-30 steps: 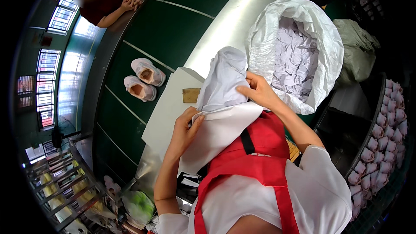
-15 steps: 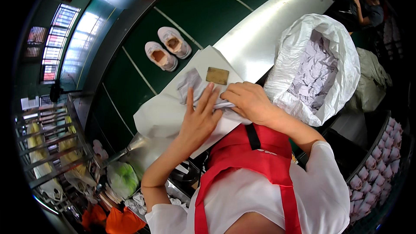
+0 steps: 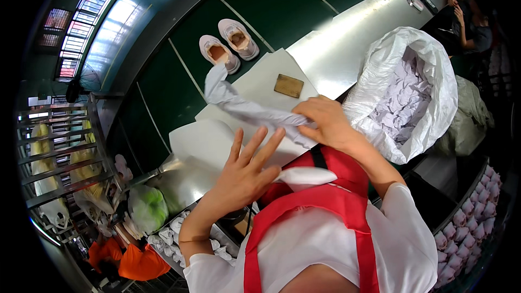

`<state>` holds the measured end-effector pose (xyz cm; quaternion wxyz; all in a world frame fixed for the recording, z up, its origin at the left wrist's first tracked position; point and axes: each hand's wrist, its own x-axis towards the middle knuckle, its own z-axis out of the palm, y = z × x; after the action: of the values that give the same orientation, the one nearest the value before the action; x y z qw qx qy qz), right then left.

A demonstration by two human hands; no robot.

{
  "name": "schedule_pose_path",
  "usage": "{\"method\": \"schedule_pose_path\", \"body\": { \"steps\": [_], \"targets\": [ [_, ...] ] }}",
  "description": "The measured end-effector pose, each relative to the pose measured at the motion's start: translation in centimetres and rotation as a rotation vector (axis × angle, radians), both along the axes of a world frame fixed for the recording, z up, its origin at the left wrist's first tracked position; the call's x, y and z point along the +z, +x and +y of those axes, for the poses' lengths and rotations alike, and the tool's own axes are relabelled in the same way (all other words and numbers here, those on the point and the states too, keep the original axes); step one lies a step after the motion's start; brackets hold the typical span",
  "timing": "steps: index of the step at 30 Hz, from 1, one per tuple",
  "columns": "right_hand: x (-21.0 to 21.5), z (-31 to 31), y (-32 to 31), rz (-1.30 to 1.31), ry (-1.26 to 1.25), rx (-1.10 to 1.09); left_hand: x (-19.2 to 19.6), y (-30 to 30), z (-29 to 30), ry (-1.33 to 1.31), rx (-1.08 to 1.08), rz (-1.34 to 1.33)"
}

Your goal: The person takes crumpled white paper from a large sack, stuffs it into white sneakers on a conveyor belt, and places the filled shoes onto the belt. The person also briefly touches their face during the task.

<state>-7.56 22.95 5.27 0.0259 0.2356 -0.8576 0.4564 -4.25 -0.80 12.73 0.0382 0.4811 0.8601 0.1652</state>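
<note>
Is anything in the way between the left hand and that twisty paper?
Nothing visible blocks it. The left hand, fingers spread, is close to the twisted paper, with only white sheets showing between them. The right hand holds the paper near one end.

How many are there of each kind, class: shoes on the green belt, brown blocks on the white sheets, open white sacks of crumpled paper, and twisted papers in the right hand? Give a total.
Shoes on the green belt: 2
Brown block on the white sheets: 1
Open white sack: 1
Twisted paper in the right hand: 1
Total: 5
</note>
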Motion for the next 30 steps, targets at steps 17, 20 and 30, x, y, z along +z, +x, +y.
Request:
{"method": "schedule_pose_path", "body": {
  "steps": [17,20,30],
  "targets": [
    [-25.3,26.3,8.2,-0.354,-0.398,-1.479,-3.5,-6.0,1.1,0.209,0.714,-0.656],
    [-31.3,33.4,10.6,-0.498,0.034,-1.871,-5.0,-6.3,2.8,0.133,0.666,-0.624],
    [-34.4,39.3,10.3,-0.496,0.12,-1.792,-5.7,-7.6,5.0,-0.102,0.782,-0.677]
  ]
}}
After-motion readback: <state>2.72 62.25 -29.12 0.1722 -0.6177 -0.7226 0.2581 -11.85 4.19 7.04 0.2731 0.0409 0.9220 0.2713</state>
